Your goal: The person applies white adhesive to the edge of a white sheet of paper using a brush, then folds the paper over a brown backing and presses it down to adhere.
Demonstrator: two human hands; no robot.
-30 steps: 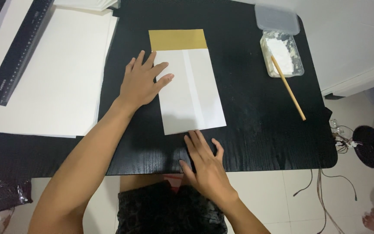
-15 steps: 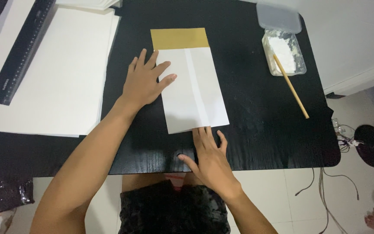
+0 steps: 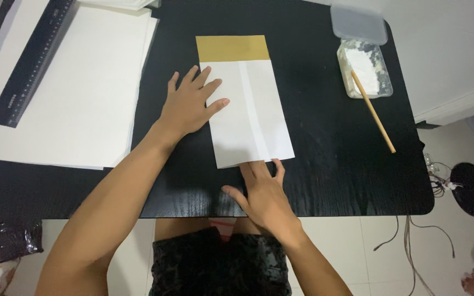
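View from above of a black wood-grain table (image 3: 330,164) with rounded corners; its left end and the large white sheets (image 3: 78,93) lying there run off the frame, as does the top of the black ruler (image 3: 31,63) resting on them. At centre lies a folded white paper (image 3: 253,120), a smooth upright rectangle with a gold band across its top edge and a lengthwise overlapped seam; its lower left area is partly covered by the hands. The left hand (image 3: 187,107) lies flat with fingers spread, fingertips on the paper's left edge, gripping nothing. The right hand (image 3: 261,194) is likewise flat and open, fingertips pressing the paper's bottom edge, near the table's front edge. At upper right stand a clear plastic tub of white paste (image 3: 364,68), a wooden stick (image 3: 377,118) leaning out of it onto the table, and a translucent lid (image 3: 357,24) behind it, partly cut off. Bare tabletop separates paper and tub. Cables (image 3: 412,241) trail over the pale floor at right.
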